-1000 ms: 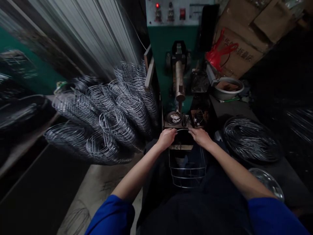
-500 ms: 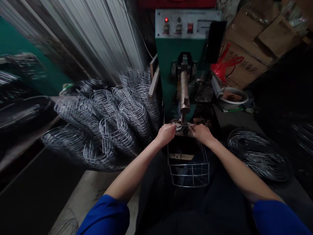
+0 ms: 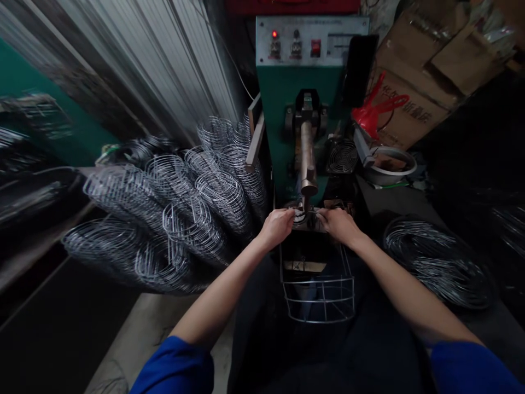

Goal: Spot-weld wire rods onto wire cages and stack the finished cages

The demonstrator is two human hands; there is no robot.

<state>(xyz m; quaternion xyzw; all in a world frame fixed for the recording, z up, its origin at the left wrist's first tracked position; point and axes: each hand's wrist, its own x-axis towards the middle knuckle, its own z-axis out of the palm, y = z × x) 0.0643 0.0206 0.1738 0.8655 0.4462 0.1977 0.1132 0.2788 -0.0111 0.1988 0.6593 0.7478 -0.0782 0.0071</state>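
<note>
My left hand (image 3: 278, 227) and my right hand (image 3: 337, 223) are both closed, gripping the far end of a wire basket (image 3: 324, 301) from either side. Its two side wires run back toward my lap, where a curved wire grid hangs. Between my fingertips, the wire lies right under the metal electrode arm (image 3: 307, 164) of a green machine (image 3: 276, 98). Whether the tip touches the wire I cannot tell. My fingers partly hide the wire ends and the lower seat of the machine.
Stacks of bent wire frames (image 3: 197, 224) crowd the left side. To the right lie a wire coil (image 3: 435, 262) and a grey bowl (image 3: 389, 174). Behind are a red plastic thing (image 3: 371, 117), cardboard boxes (image 3: 426, 82) and a control panel (image 3: 303, 44) with a lit red lamp.
The electrode arm looks slightly lower over the wire. The near grid of the basket sits a little lower in view. Both hands keep their grip, and the whole view has shifted slightly.
</note>
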